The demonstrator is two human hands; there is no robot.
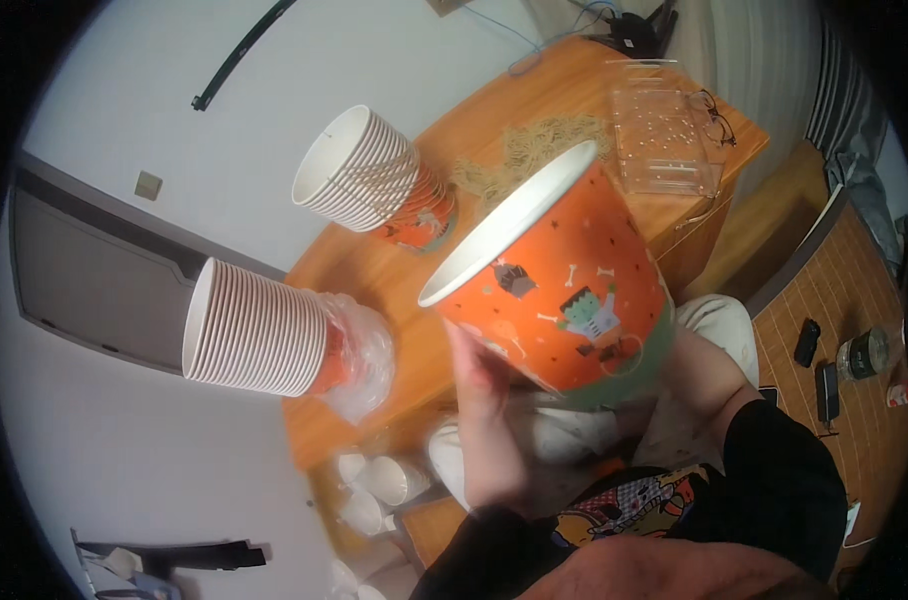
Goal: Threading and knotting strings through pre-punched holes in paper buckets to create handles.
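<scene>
Nearest, at lower centre of the frame, the person's left hand (484,420) is gripping an orange paper cup (564,300) w/ cartoon monster print, fingers wrapped up its left side and closed on the wall. The cup is being held up close to the camera, centre frame, tilted so the white rim faces upper left. The right hand (699,375) is sitting just behind the cup's lower right edge; fingers mostly hidden by the cup, so can't tell if they're closed on it or only resting against it.

Judging by this, the step in hand looks like handling one single cup pulled apart from the stacks. The next move prob. calls for a steady hold on the thin wall w/o crushing it.

Below the hands, low left of centre, a few loose white cups (379,485) are lying near the floor. Further out, mid left, a nested cup stack (259,330) in clear plastic wrap is lying on its side on the wooden table (374,270). Beyond, upper centre, a second stack (369,170) is leaning over, beside a tangle of pale shredded filler (534,150). Farthest, upper right, a clear plastic tray (664,140) is sitting at the table end.
</scene>
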